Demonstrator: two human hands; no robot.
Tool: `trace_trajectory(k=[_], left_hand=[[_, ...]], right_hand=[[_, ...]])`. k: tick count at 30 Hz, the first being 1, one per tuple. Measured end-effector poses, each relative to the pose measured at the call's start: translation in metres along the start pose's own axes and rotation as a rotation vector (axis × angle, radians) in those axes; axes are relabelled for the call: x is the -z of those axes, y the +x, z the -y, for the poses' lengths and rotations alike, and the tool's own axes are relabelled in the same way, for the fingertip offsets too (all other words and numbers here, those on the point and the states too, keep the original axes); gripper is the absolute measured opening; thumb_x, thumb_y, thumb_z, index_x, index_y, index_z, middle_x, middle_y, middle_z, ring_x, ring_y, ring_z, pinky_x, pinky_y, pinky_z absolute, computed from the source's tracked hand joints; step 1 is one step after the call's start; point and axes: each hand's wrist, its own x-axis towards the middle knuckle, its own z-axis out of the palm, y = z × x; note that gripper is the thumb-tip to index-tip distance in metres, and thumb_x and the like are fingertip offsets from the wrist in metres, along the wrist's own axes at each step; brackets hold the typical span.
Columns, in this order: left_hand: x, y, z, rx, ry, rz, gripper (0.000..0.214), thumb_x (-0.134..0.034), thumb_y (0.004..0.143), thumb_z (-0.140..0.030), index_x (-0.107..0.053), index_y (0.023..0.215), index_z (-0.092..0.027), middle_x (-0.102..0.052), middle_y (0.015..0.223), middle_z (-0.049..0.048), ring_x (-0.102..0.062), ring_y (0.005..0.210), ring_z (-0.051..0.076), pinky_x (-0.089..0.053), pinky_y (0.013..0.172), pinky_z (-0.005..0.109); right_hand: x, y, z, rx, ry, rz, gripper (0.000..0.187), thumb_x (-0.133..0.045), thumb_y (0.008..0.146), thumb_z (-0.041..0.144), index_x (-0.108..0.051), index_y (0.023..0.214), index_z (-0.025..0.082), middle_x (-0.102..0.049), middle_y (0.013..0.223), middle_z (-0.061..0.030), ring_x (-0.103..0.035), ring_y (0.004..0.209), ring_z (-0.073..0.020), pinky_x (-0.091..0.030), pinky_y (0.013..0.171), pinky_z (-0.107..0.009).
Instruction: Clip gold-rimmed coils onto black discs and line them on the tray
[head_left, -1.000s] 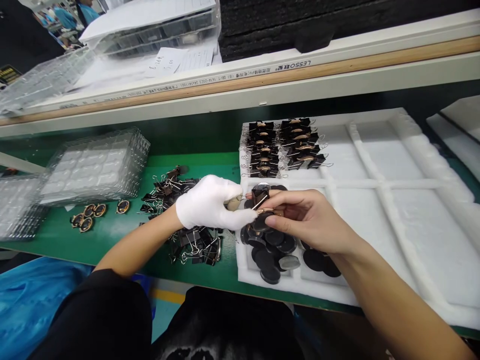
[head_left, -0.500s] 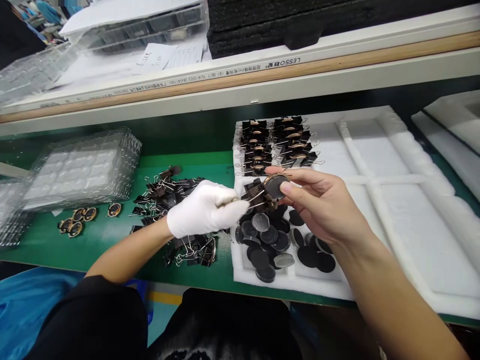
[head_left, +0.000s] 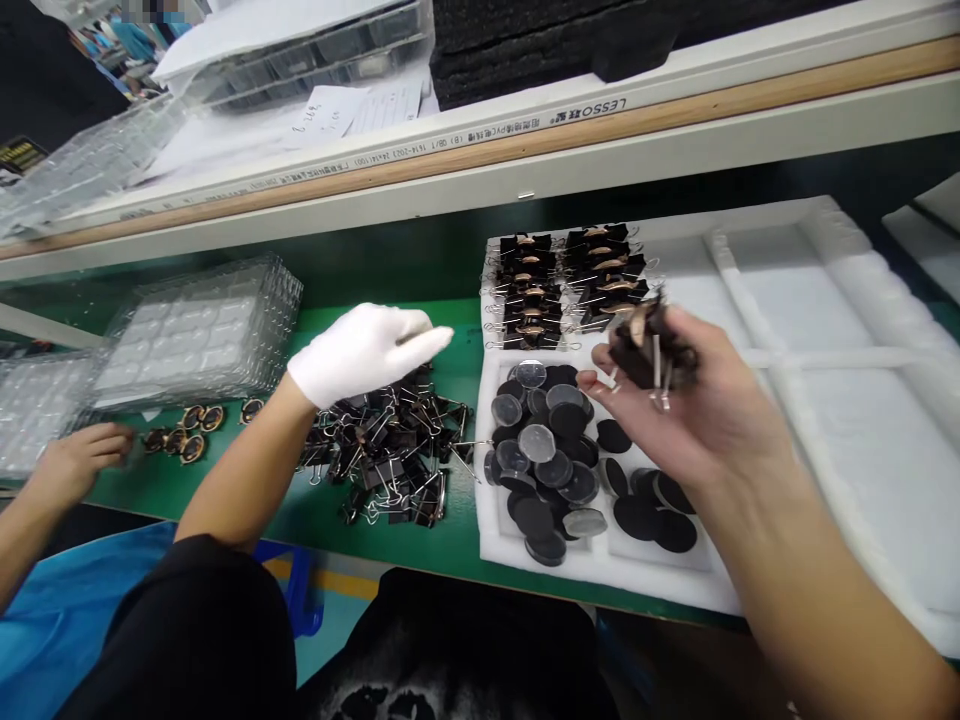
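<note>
Grip of right hand [head_left: 697, 410] closed on clipped disc [head_left: 649, 346], left hand [head_left: 364, 350] withdrawn, open, above clip pile [head_left: 390, 455]

Over the white foam tray [head_left: 787, 420], the bare right hand [head_left: 697, 420] pinches a blurred clipped part [head_left: 649, 350] above the tray's black discs [head_left: 547, 460]. Left of the tray, the gloved left hand [head_left: 360, 350] hovers, fingers stretched, over loose binder clips [head_left: 390, 450].

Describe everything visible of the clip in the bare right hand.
The binder clip is black, with silver wire handles hanging down, seemingly clamped on a copper-coloured piece; motion blur hides finer detail. The right hand pinches it in its fingertips, above the white foam tray, beside the rows of similar clipped parts.
</note>
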Motion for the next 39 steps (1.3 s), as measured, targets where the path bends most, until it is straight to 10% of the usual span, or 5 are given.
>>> trace_trajectory(k=[5, 10, 19, 34, 39], left_hand=[[-0.018, 0.014, 0.035, 0.084, 0.423, 0.11, 0.05, -0.049, 0.095, -0.063, -0.071, 0.106, -0.019, -0.072, 0.097, 0.01, -0.063, 0.077, 0.023, -0.037, 0.065, 0.03], [-0.028, 0.025, 0.053, 0.153, 0.39, 0.298, 0.055, -0.043, 0.095, -0.064, -0.065, 0.071, -0.019, -0.062, 0.071, 0.0075, -0.056, 0.064, 0.021, -0.033, 0.062, 0.03], [-0.048, 0.004, -0.025, -0.139, -0.182, -0.458, 0.047, -0.051, 0.099, -0.04, -0.036, 0.059, -0.02, -0.036, 0.054, -0.0058, -0.032, 0.052, 0.008, -0.026, 0.054, 0.026], [-0.052, -0.01, -0.041, -0.35, -0.197, -0.274, 0.036, -0.063, 0.08, -0.051, -0.047, 0.067, -0.021, -0.048, 0.053, -0.0059, -0.04, 0.046, 0.009, -0.031, 0.049, 0.024], [-0.041, -0.016, -0.042, -0.193, -0.246, -0.148, 0.034, -0.054, 0.091, -0.038, -0.034, 0.068, -0.022, -0.038, 0.054, -0.008, -0.032, 0.049, 0.007, -0.027, 0.049, 0.022]], right_hand=[[0.001, 0.006, -0.002, -0.116, 0.09, 0.002, 0.015, -0.079, 0.088, 0.042, -0.069, 0.081, 0.032, -0.073, 0.089, 0.0022, -0.071, 0.089, -0.0198, -0.064, 0.089, -0.04], [-0.01, 0.002, -0.007, -0.179, 0.052, -0.064, 0.008, -0.074, 0.088, 0.036, -0.072, 0.086, 0.028, -0.072, 0.096, 0.0015, -0.071, 0.086, -0.0164, -0.068, 0.082, -0.033], [-0.01, -0.011, -0.027, 0.044, -0.472, 0.294, 0.022, -0.084, 0.083, 0.043, -0.082, 0.097, 0.027, -0.072, 0.13, -0.0081, -0.071, 0.109, -0.0258, -0.063, 0.086, -0.034], [-0.014, -0.019, -0.027, 0.177, -0.521, 0.583, 0.016, -0.077, 0.091, 0.038, -0.083, 0.101, 0.028, -0.079, 0.105, -0.0058, -0.075, 0.098, -0.023, -0.061, 0.084, -0.032], [-0.008, -0.015, -0.007, 0.278, -0.721, 0.427, 0.013, -0.077, 0.09, 0.039, -0.082, 0.097, 0.028, -0.078, 0.113, -0.0063, -0.073, 0.107, -0.0267, -0.062, 0.082, -0.035]])
